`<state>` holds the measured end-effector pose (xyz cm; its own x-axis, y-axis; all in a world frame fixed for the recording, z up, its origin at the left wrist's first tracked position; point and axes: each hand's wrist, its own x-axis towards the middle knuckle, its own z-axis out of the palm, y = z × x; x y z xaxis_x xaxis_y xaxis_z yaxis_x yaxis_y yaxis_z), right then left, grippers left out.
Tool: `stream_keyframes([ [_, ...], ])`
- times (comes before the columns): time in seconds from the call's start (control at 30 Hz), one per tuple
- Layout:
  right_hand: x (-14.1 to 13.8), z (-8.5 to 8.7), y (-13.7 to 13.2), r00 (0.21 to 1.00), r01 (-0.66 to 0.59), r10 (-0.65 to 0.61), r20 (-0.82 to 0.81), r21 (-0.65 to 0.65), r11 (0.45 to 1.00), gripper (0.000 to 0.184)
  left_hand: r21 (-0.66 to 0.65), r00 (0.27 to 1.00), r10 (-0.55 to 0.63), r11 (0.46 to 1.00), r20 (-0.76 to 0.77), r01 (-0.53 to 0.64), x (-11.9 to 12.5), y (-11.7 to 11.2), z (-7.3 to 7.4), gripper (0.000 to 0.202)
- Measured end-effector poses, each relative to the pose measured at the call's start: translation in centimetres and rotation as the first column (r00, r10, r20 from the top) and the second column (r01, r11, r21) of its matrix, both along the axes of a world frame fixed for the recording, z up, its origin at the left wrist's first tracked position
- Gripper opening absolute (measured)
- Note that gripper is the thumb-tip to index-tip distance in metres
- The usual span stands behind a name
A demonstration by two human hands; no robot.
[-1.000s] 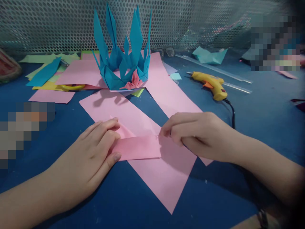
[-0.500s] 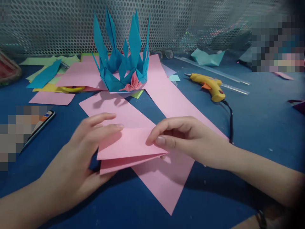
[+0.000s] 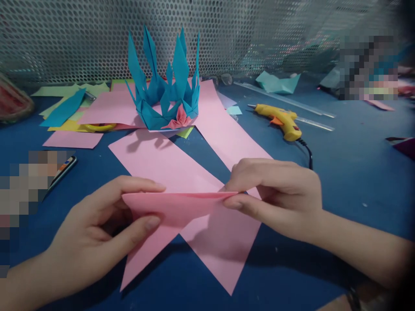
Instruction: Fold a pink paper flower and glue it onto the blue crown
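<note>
A folded piece of pink paper [image 3: 171, 211] is held between my two hands, its upper edge nearly level and a pointed corner hanging down at the left. My left hand [image 3: 106, 224] grips its left side, thumb in front and fingers behind. At the right end, my right hand [image 3: 275, 198] pinches the edge between thumb and fingers. Beneath lies a long pink paper strip [image 3: 223, 259], flat and slanted across the table. Beyond my hands stands a blue folded-paper crown [image 3: 155, 119] with tall points and a small pink paper flower [image 3: 181, 118] on its front.
A yellow glue gun [image 3: 282, 121] with a black cord lies at the right, near clear sticks [image 3: 314, 124]. A teal folded paper [image 3: 279, 83] is behind it. Coloured sheets [image 3: 65, 110] and a phone [image 3: 63, 172] lie left. A perforated metal panel [image 3: 227, 39] closes the back.
The folded pink paper has been tilted up, its fold edge now facing me and a corner dropping toward me. My left thumb moved onto its front; my right hand shifted slightly right.
</note>
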<state>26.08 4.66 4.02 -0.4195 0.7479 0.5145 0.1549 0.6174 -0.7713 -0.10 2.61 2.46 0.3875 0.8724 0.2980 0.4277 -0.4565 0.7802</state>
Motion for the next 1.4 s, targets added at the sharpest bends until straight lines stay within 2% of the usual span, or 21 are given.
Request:
stream_keyframes([
  [0.07, 0.0, 0.1, 0.0, 1.000, 0.016, -0.016, 0.022, -0.003, 1.000, 0.010, -0.061, 1.000, -0.031, 0.998, 0.005, 0.031, -0.1, -0.1, 0.0, 0.046],
  [0.13, -0.1, 0.0, 0.0, 0.999, 0.041, -0.040, 0.023, -0.048, 0.998, 0.008, -0.071, 0.999, -0.049, 0.996, 0.012, 0.050, -0.3, -0.1, 0.1, 0.049],
  [0.3, -0.1, 0.0, 0.0, 0.999, 0.051, -0.051, 0.007, -0.096, 0.994, 0.013, -0.073, 0.999, -0.027, 0.997, -0.024, 0.025, 0.0, 0.0, 0.4, 0.033],
  [0.47, -0.2, 0.1, -0.1, 0.996, 0.060, -0.050, 0.074, -0.145, 0.988, 0.010, -0.124, 0.993, 0.119, 0.985, 0.006, -0.117, 0.3, -0.2, 0.6, 0.013],
  [0.6, -0.4, 0.2, -0.3, 0.986, 0.111, -0.076, 0.151, -0.238, 0.965, 0.014, -0.120, 0.994, 0.099, 0.987, -0.050, -0.104, 0.2, 0.4, 1.0, 0.005],
  [0.77, -1.0, -0.1, -0.1, 0.964, 0.047, 0.050, 0.260, -0.352, 0.935, 0.012, -0.136, 0.983, 0.110, 0.982, -0.144, -0.130, 0.6, 0.6, 1.4, 0.015],
  [0.87, -1.5, -0.4, -0.2, 0.969, -0.029, 0.099, 0.228, -0.293, 0.956, 0.005, -0.147, 0.982, 0.093, 0.982, -0.166, -0.118, 1.0, 0.2, 1.5, 0.016],
  [1.0, -2.0, -0.7, -0.8, 0.977, -0.113, 0.141, 0.159, -0.176, 0.978, 0.007, -0.085, 0.985, 0.085, 0.991, -0.153, -0.099, 1.2, -0.2, 1.4, 0.010],
  [1.1, -2.0, -0.7, -1.1, 0.985, -0.092, 0.094, 0.144, -0.019, 0.996, 0.009, -0.013, 0.991, 0.019, 1.000, -0.129, -0.021, 1.0, -0.6, 1.2, 0.006],
  [1.17, -2.0, -0.5, -1.3, 0.987, -0.062, 0.047, 0.154, 0.090, 0.994, 0.012, 0.111, 0.992, -0.030, 0.993, -0.126, 0.044, 0.8, -0.9, 1.2, 0.011],
  [1.23, -2.0, -0.3, -1.3, 0.983, -0.050, 0.016, 0.183, 0.181, 0.982, 0.012, 0.283, 0.987, -0.053, 0.955, -0.152, 0.094, 0.6, -1.3, 1.1, 0.017],
  [1.3, -1.8, 0.0, -1.4, 0.970, -0.057, -0.009, 0.242, 0.263, 0.963, 0.009, 0.446, 0.977, -0.063, 0.882, -0.206, 0.150, 0.4, -1.5, 1.1, 0.017],
  [1.4, -1.3, 0.2, -1.3, 0.950, -0.043, -0.087, 0.300, 0.403, 0.914, 0.007, 0.564, 0.967, -0.008, 0.811, -0.256, 0.156, 0.1, -1.3, 1.2, 0.005],
])
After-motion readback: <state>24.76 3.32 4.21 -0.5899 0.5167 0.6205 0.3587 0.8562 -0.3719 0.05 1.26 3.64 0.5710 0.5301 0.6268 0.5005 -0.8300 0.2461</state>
